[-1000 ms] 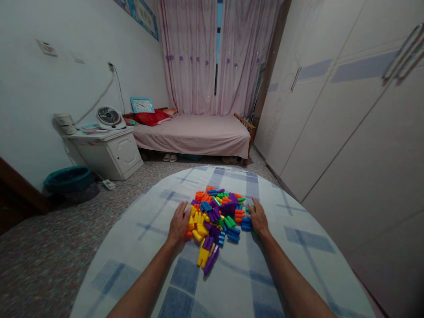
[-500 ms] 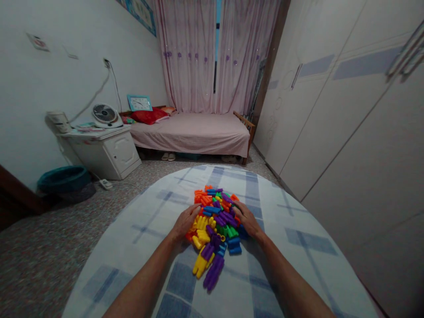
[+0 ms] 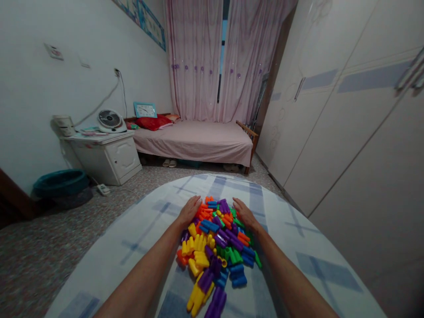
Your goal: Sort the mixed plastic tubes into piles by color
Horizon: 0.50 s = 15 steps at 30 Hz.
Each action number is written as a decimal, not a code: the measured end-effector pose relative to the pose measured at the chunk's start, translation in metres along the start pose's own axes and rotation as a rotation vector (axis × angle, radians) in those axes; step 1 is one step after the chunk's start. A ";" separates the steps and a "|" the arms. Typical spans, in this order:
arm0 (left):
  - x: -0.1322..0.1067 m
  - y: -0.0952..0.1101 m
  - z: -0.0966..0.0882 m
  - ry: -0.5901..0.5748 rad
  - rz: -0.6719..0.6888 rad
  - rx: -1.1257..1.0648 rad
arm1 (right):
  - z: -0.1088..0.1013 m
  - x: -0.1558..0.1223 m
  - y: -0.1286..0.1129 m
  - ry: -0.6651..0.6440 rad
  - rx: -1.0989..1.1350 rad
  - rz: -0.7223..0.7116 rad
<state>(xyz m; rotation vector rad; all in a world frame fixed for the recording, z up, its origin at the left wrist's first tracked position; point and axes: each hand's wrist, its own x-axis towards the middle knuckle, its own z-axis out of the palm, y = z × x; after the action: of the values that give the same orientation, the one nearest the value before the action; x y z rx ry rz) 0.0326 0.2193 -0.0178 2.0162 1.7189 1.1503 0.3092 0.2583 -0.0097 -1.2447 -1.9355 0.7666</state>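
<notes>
A heap of colourful plastic building blocks [image 3: 217, 240], yellow, purple, blue, orange and green, lies on a round table with a white and blue checked cloth [image 3: 142, 234]. My left hand [image 3: 190, 210] rests flat against the far left side of the heap, fingers spread. My right hand [image 3: 244, 212] lies against the far right side, fingers spread too. Both forearms flank the heap. Neither hand grips a single block.
Beyond the table stand a pink bed [image 3: 195, 141], a white bedside cabinet [image 3: 107, 154] with a small fan [image 3: 110, 120], and a teal basin [image 3: 59, 183] on the floor. White wardrobe doors [image 3: 347, 115] line the right side.
Both hands slid from the sides of the heap round to its far edge. The blocks have moved nearer to me and spread out towards the table's near edge.
</notes>
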 end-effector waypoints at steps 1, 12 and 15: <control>0.006 0.003 0.004 -0.042 -0.014 -0.012 | 0.003 0.006 -0.002 -0.024 -0.001 0.013; 0.000 0.052 -0.007 -0.433 -0.038 -0.251 | -0.005 -0.020 -0.039 -0.288 0.037 0.033; -0.016 0.063 -0.015 -0.498 -0.038 -0.331 | -0.011 -0.041 -0.053 -0.321 0.043 0.036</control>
<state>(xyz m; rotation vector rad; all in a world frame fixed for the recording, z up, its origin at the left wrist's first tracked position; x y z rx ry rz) 0.0673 0.1832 0.0262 1.8513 1.2263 0.7674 0.3031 0.2017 0.0283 -1.1903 -2.1400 1.0754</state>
